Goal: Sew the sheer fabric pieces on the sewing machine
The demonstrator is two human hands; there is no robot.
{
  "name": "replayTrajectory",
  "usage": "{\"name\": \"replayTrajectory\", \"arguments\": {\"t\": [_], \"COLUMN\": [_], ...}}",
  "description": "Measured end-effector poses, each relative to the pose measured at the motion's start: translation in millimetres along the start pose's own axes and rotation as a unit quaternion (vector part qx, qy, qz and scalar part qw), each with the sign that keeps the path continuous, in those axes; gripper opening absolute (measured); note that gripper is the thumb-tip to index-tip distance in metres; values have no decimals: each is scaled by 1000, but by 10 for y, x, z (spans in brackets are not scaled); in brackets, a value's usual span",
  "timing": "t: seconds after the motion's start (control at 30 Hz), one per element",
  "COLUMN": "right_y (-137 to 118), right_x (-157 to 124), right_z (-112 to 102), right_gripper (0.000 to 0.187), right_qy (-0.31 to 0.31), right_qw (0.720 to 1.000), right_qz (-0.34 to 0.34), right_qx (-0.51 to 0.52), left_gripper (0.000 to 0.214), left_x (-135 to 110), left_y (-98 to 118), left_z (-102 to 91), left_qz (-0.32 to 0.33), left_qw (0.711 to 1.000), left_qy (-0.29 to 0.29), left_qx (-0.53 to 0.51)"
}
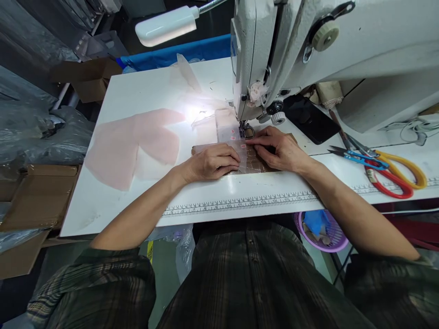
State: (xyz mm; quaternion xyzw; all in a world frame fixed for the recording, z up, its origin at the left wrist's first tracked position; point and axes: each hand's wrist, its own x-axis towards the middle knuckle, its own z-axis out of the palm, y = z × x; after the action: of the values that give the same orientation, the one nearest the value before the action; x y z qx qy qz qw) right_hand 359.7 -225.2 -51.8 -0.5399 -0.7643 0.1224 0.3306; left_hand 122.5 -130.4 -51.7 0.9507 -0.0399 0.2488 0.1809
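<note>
Under the white sewing machine's needle area (244, 130) lies a brown, clear-topped sewing template (255, 162) with sheer pale fabric (226, 130) on it. Small red marks show near the presser foot. My left hand (214, 162) rests on the template's left part, palm down, its fingers lightly bent and lying on the sheet. On the other side, my right hand (277, 148) touches the template just right of the foot. Its index finger reaches toward the foot, with the thumb apart below it. Sheer pink cut pieces (116, 141) lie flat on the table to the left.
A lit lamp (166, 25) hangs over the white table (85, 210). Right of the machine are a black phone (310, 119), blue thread snips (360, 157) and scissors with red and yellow handles (391, 183). A purple basket (338, 246) stands below the edge. Cardboard boxes (41, 196) sit left.
</note>
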Motion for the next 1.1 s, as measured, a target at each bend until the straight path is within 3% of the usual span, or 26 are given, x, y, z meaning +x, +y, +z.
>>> {"name": "replayTrajectory", "arguments": {"t": [0.1, 0.2, 0.37, 0.7, 1.1], "right_y": [25, 42, 17, -65, -78], "right_x": [-17, -32, -43, -8, -18], "right_z": [20, 36, 24, 42, 20], "right_gripper": [35, 35, 36, 37, 39], "right_qy": [-26, -34, -41, -52, -55], "right_qw": [997, 993, 991, 992, 992], "right_qz": [-73, -103, -104, -49, -42], "right_qx": [-26, -50, -68, -104, -107], "left_gripper": [11, 13, 16, 20, 28], "left_x": [19, 75, 184, 132, 127], "left_y": [51, 116, 117, 33, 10], "left_z": [-21, -88, -209, -184, -155], "left_qz": [26, 56, 86, 40, 25], "left_qw": [998, 993, 989, 989, 981], "left_qy": [1, -26, -79, -84, -92], "left_qx": [51, 101, 93, 112, 169]}}
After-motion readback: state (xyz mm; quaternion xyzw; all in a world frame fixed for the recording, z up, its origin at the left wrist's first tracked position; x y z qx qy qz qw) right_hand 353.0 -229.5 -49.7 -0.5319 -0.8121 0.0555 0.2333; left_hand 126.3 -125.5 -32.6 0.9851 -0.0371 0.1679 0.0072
